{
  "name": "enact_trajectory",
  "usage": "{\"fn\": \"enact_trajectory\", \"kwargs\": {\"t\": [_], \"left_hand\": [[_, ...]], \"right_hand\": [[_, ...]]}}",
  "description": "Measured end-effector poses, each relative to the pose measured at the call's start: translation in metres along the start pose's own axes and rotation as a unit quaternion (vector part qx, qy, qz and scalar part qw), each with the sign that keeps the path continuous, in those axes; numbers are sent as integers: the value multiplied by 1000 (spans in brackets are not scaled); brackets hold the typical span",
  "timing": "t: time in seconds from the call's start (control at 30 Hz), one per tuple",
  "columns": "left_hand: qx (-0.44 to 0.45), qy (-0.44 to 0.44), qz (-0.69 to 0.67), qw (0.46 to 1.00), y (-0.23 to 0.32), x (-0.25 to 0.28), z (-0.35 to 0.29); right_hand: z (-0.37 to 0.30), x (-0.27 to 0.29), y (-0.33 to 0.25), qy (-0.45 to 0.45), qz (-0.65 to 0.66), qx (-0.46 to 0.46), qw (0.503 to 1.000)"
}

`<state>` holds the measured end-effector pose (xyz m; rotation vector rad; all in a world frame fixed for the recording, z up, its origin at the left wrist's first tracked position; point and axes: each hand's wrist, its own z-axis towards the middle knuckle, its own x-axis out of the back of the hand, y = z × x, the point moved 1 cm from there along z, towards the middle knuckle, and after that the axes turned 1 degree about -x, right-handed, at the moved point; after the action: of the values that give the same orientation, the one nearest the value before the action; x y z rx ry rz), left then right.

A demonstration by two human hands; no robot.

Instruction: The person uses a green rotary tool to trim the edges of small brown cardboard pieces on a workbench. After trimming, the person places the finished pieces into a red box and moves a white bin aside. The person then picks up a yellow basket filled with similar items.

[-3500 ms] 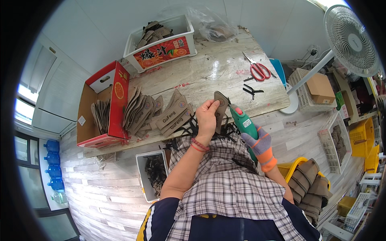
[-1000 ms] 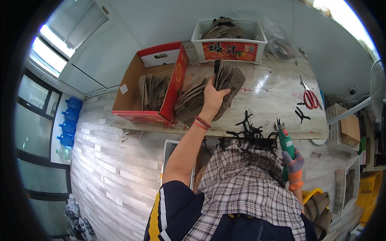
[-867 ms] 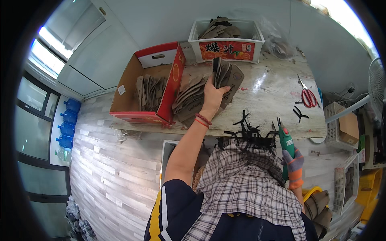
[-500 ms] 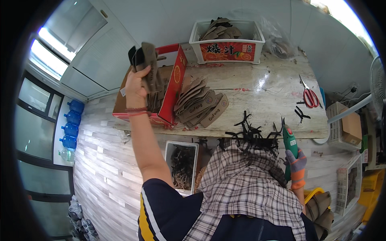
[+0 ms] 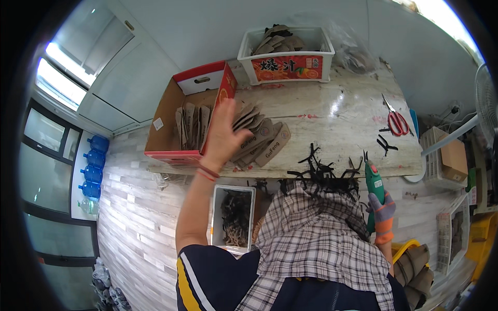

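Note:
My left hand (image 5: 223, 132) is bare and empty, its fingers stretched out and the thumb apart. It hovers at the right wall of a red cardboard box (image 5: 174, 154), beside a fanned pile of flat brown fabric pieces (image 5: 267, 141) with dark print. Similar brown pieces (image 5: 193, 124) stand on edge inside the box. My right hand (image 5: 383, 211), in a grey and orange glove, grips green electric scissors (image 5: 374, 184) whose dark pointed tip faces away from me. Black fabric scraps (image 5: 324, 173) lie heaped at the table edge and on the plaid cloth (image 5: 316, 228) over my lap.
On the table (image 5: 342, 124) stands a white basket (image 5: 286, 54) of brown pieces. Red-handled scissors (image 5: 398, 123) lie at the right. Below the edge is a white bin (image 5: 250, 217) of dark scraps. A fan (image 5: 486, 98) and crates (image 5: 450, 238) are at far right.
My left hand has let go of the bundle of brown pieces it held above the box and moved right, toward the pile. My right hand stays put with the electric scissors.

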<state>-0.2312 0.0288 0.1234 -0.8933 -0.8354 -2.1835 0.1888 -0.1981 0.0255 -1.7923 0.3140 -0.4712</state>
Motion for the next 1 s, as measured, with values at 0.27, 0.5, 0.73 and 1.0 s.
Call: {"fn": "enact_trajectory", "kwargs": {"t": [0.27,0.5,0.73,1.0], "left_hand": [[133,-115,118,977,-12,-75,-50],[105,-116,165,974,-24,-82,-50],[52,-37,202,977,-34,-75,-40],[58,36,172,983,-4,-26,6]], "right_hand": [[-1,5,1,1,19,-7,1000],[-2,4,3,5,10,-17,1000],[-1,1,4,-2,2,-13,1000],[2,4,6,2,3,5,1000]]}}
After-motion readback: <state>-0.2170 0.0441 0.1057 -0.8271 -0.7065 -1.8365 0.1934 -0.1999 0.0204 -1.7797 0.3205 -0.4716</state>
